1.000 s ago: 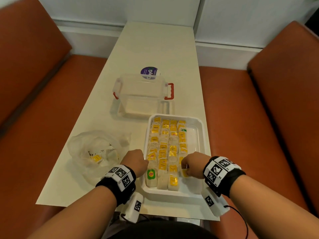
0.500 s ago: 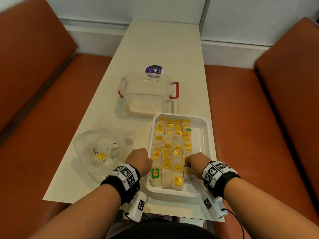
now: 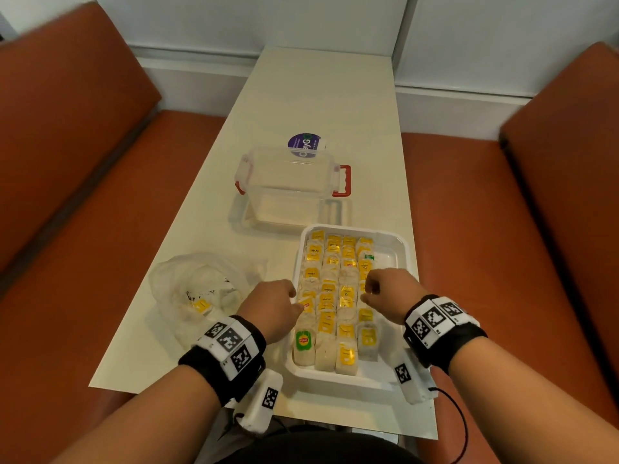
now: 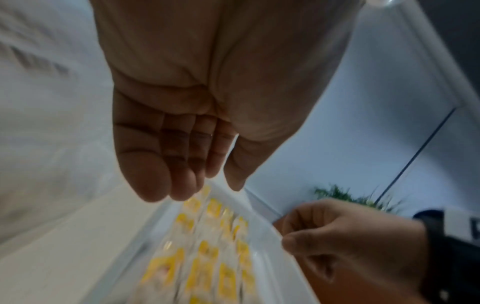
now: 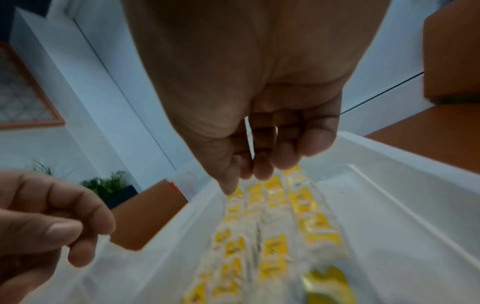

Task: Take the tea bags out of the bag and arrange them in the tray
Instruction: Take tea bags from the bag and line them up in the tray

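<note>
Yellow-tagged tea bags (image 3: 335, 296) fill the tray (image 3: 388, 249) in rows, so both hands (image 3: 271, 306) (image 3: 392, 293) hover loosely curled, holding nothing, seemingly to tidy.

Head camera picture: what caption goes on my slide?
Both hands, left and right, hover over tea bags lined in a white tray.

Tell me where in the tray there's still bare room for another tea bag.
The free patch is the strip along the tray's right wall, beside the fourth column of tea bags, widest at the far right corner. The left three columns run crowded from far wall to near rim.
</note>
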The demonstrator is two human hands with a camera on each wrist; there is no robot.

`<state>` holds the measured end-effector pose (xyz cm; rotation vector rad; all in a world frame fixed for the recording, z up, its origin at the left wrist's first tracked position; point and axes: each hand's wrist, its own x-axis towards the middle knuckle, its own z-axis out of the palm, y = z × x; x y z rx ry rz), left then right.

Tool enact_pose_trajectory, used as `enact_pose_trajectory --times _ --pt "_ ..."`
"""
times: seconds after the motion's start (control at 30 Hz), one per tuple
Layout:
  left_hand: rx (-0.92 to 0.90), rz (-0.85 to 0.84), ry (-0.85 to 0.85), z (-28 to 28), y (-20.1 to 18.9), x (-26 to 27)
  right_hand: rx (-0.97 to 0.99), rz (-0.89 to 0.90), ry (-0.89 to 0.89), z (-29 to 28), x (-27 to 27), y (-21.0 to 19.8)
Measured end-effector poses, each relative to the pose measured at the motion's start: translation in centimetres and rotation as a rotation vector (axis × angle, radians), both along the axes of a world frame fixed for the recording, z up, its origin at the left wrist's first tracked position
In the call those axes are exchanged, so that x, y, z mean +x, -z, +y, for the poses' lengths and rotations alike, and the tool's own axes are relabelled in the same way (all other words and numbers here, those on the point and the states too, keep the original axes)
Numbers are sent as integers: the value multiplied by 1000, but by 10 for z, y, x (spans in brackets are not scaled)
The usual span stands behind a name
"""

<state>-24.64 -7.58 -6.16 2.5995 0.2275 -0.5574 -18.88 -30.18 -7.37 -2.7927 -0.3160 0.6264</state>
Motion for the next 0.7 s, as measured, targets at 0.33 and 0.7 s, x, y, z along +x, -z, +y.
enact_pose_trajectory --times 0.33,0.7 --pt "82 -301 -429 135 -51 -2 319 -116 -42 74 -10 -35" --pt "26 95 -579 195 41 -17 443 68 -349 223 -40 -41"
